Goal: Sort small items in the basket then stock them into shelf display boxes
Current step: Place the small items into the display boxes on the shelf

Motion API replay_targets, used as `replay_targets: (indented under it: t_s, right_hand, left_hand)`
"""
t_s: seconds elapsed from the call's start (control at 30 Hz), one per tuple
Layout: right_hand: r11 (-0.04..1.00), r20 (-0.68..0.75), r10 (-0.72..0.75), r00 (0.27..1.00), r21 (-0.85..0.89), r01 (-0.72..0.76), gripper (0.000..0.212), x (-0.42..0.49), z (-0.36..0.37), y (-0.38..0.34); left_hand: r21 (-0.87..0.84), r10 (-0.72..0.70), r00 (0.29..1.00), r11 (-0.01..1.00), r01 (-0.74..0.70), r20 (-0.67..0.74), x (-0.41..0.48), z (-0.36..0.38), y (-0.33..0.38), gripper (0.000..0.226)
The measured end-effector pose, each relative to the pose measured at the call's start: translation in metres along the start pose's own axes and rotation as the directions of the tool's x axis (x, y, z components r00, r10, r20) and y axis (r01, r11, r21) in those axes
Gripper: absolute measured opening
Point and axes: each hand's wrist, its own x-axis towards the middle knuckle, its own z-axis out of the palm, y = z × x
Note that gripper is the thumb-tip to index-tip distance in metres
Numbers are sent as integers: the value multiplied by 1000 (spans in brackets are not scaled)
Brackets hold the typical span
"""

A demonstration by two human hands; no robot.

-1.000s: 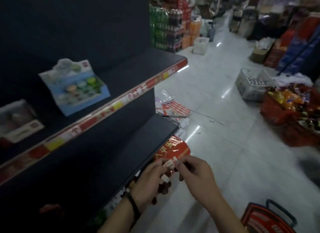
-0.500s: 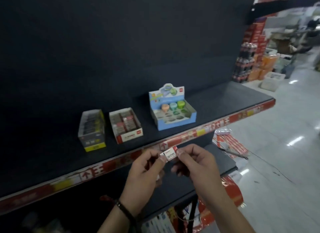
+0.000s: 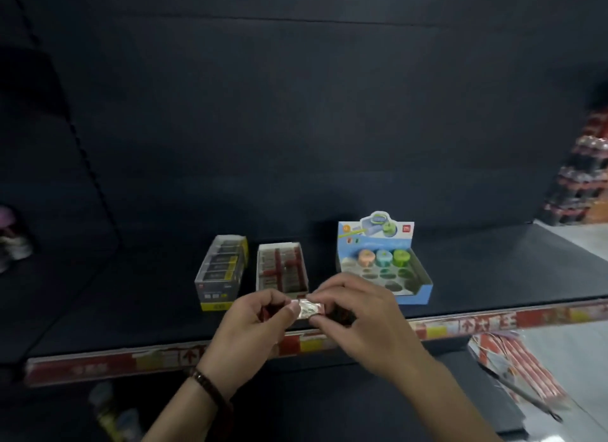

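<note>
L hand [image 3: 250, 326], R hand [image 3: 365, 316] pinch blurred-label pkt [image 3: 309, 308].

- Display boxes on the upper shelf [image 3: 493, 277]: 3. These are the yellow-and-black box [image 3: 221, 272], the red-and-white box [image 3: 282, 267] and the blue box [image 3: 414, 292].
- Round items in the blue box: 3, in one back row. They are the orange one [image 3: 367, 258], the teal one [image 3: 384, 257] and the green one [image 3: 402, 256].
- Contents of the two smaller boxes: too blurred to count.
- Hands: 2, left hand [image 3: 250, 333] and right hand [image 3: 365, 320].
- Small wrapped item [image 3: 308, 309]: 1, pinched by both hands.
- Bracelet [image 3: 205, 380]: 1, on the left wrist.
- Shelf boards: 2, counting the lower shelf [image 3: 329, 402].
</note>
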Motion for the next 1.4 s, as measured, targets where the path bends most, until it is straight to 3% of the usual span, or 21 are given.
replay_targets:
  t_s: [0.1,0.13,0.23,0.3,0.4,0.53,0.63,1.0,1.13,1.27,1.33,1.4]
  right_hand:
    - [994,32,-77,996,-71,79,26,19,7,9]
    - [991,37,-83,996,-100,86,24,26,11,11]
    - [980,52,61,997,-194,-50,17,55,15,16]
    - [952,75,158,985,-276,-132,18,75,21,24]
    - [902,177,260,949,-394,-174,16,106,36,37]
    - [851,274,340,899,-496,-171,15,129,58,51]
    - [824,320,359,877,-550,-137,15,130,67,61]
    - [767,281,354,892,-633,-105,20,128,89,72]
    - [779,266,399,877,-603,-171,19,128,89,71]
    - [809,378,444,812,-559,-182,24,134,75,63]
    - [836,437,447,781,-515,-190,26,135,63,53]
    - [858,424,433,795,-463,-221,24,133,52,42]
  left_hand:
    - [-92,-20,999,996,16,-42,10,-5,-2,15]
    - [-47,19,996,999,-23,-82,14,-8,-4,14]
    - [314,203,962,939,-138,-184,20,-23,-14,4]
    - [525,284,945,836,-161,-164,22,-31,-23,15]
    - [678,297,945,724,-129,-138,34,-40,-36,21]
    - [692,295,955,696,-191,-33,52,-44,-59,22]
    - [701,316,948,685,-197,-43,57,-44,-68,20]
    - [676,377,924,699,-233,-71,62,-43,-81,21]
    - [684,358,931,697,-215,-71,61,-44,-81,21]
    - [579,390,915,773,-261,-108,50,-43,-74,11]
    - [331,321,924,912,-242,-208,40,-40,-65,18]
    - [-91,95,946,988,-128,-309,35,-38,-53,32]
